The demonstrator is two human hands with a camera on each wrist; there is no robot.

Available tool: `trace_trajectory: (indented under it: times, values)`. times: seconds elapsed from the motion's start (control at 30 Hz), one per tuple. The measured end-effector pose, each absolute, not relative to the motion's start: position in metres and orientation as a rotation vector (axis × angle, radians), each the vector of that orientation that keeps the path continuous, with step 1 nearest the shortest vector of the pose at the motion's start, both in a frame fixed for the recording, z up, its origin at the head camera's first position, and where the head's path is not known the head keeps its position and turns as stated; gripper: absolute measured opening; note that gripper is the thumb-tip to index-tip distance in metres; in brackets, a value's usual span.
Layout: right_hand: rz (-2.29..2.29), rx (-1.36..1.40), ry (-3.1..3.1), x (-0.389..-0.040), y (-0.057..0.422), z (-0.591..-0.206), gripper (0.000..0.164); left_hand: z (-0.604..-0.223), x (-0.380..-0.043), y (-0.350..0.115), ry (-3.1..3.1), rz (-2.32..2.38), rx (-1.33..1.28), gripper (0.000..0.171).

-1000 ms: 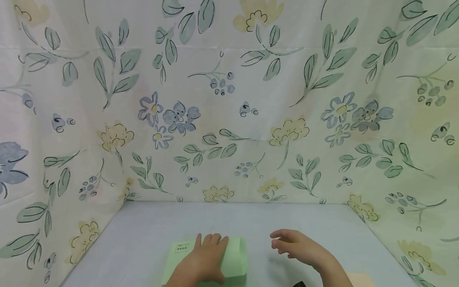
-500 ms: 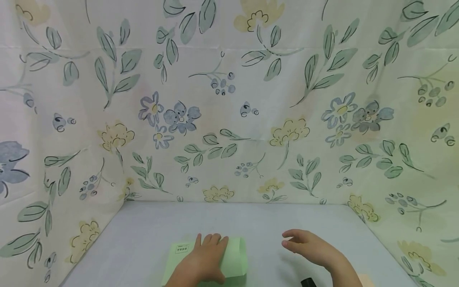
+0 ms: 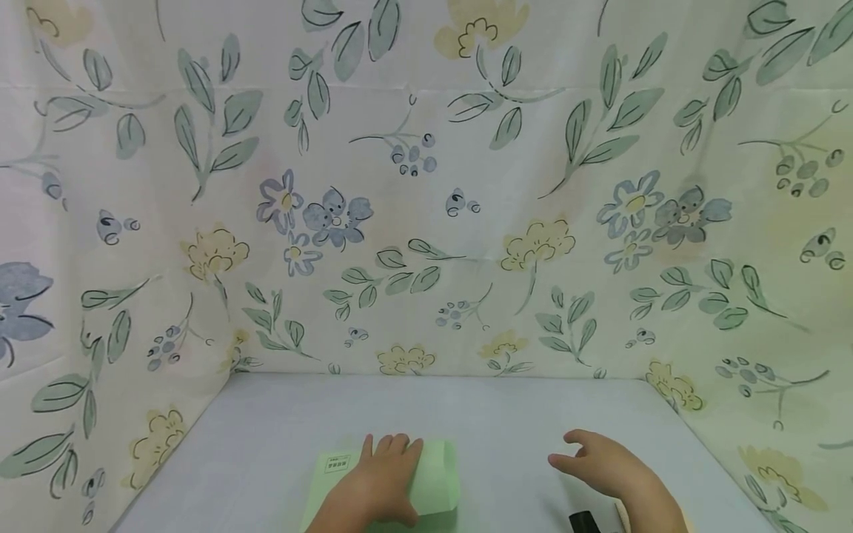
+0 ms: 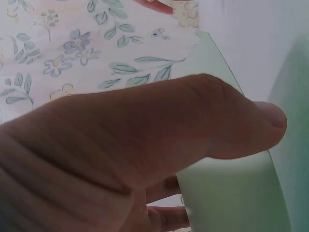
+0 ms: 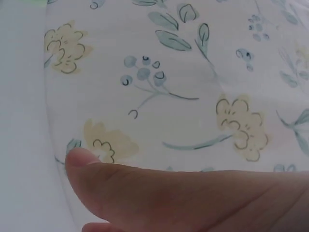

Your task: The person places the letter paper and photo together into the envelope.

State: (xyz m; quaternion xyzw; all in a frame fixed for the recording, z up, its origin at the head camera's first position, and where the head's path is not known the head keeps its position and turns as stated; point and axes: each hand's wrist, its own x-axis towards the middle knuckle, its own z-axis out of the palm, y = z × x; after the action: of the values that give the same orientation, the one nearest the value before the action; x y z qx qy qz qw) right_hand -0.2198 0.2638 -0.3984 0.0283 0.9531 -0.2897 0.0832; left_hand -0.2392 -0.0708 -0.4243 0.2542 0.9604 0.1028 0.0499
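Note:
My left hand (image 3: 383, 485) rests on a light green paper item (image 3: 436, 481) with a small printed label and a curved right side; I cannot tell its exact kind. Its fingers are spread over the top and the thumb lies by the near edge. In the left wrist view, the thumb (image 4: 212, 118) crosses the green surface. To the right, my right hand (image 3: 606, 466) hovers over the table with loosely bent fingers, holding nothing. Below it shows the end of a black object (image 3: 583, 521), mostly out of frame. The right wrist view shows its thumb (image 5: 120, 188) before the floral cloth.
A pale beige thing (image 3: 623, 514) lies partly hidden behind my right wrist. The grey-white tabletop (image 3: 426, 403) is bordered at the back and both sides by a hanging floral cloth (image 3: 413, 222).
My right hand has moved rightward, away from the green paper item, and its thumb and fingers have spread a little. The black object has shifted right too. My left hand has stayed put.

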Motion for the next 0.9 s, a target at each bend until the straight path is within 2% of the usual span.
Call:
trace_trajectory:
  times: [0.27,0.6,0.9]
  values:
    - [-0.806,0.116,2.845,-0.217,0.272,-0.395,0.086,-0.423,-0.24,-0.072,2.897,0.356,0.735,0.093]
    - [-0.805,0.281,2.812,-0.216,0.299,-0.396,0.102,-0.42,-0.239,-0.074,2.935,0.34,0.756,0.092]
    - [-0.891,0.444,2.695,-0.208,0.331,-0.406,0.097,-0.42,-0.24,-0.074,2.899,0.358,0.729,0.092]
